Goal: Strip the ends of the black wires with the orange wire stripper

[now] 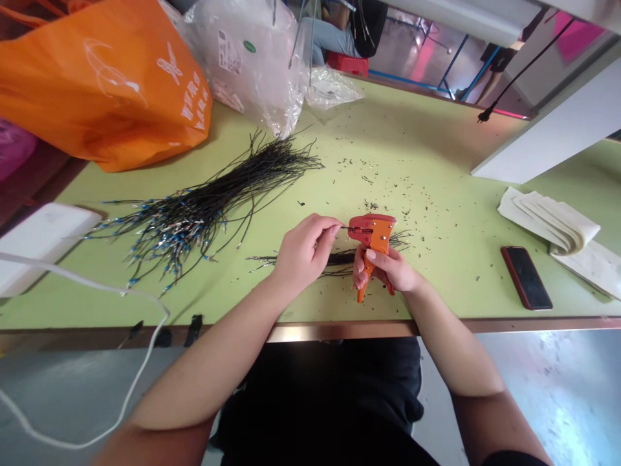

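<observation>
My right hand (383, 266) is wrapped round the handles of an orange and red wire stripper (383, 234), its jaws facing left. Pinched between the thumb and fingers of my left hand (308, 249) is a thin black wire (344, 228), whose end reaches into the stripper's jaws. Beneath both hands lies a small bundle of black wires (339, 259), partly hidden by them. A larger pile of black wires (233, 181) with blue and metal ends is spread on the table to the left.
Black scraps (373, 178) dot the green table (436, 136). An orange bag (111, 84) and clear plastic bags (252, 65) stand at the back left. A phone (526, 277) and folded cloth (553, 223) lie right. A white cable (145, 362) hangs at the left; a person (334, 39) sits beyond.
</observation>
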Action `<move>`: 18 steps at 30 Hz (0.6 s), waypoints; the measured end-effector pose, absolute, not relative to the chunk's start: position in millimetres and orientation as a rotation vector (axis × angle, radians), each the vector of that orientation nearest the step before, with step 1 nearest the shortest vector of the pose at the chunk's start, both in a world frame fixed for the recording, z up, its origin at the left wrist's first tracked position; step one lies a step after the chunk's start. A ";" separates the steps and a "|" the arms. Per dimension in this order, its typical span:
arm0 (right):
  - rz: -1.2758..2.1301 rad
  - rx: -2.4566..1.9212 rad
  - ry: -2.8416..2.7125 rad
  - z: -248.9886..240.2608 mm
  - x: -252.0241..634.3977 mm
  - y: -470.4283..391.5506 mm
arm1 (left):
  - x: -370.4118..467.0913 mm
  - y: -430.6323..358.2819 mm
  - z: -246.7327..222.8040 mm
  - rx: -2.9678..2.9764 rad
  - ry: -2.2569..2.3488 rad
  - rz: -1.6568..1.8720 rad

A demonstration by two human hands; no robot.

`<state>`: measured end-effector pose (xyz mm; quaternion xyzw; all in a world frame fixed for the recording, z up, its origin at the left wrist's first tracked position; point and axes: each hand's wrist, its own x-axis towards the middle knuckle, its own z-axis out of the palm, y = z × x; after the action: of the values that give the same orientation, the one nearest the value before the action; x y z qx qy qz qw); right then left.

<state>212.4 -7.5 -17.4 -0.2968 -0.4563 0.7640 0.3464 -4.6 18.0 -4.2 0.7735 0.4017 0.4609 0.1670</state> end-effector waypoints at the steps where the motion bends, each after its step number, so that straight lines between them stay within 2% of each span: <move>1: 1.977 -0.772 -1.186 -17.7 212.2 -7.5 | -4.6 18.1 -4.4 2.199 1.151 1.304; 18: 1.851 -0.856 -1.216 -17.9 206.6 -10.1 | -4.2 19.4 -6.2 2.191 1.162 1.289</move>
<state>206.6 -10.1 -17.9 -0.3344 -0.4749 0.7230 0.3741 -4.2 19.4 -6.2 0.7721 0.4095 0.4543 0.1725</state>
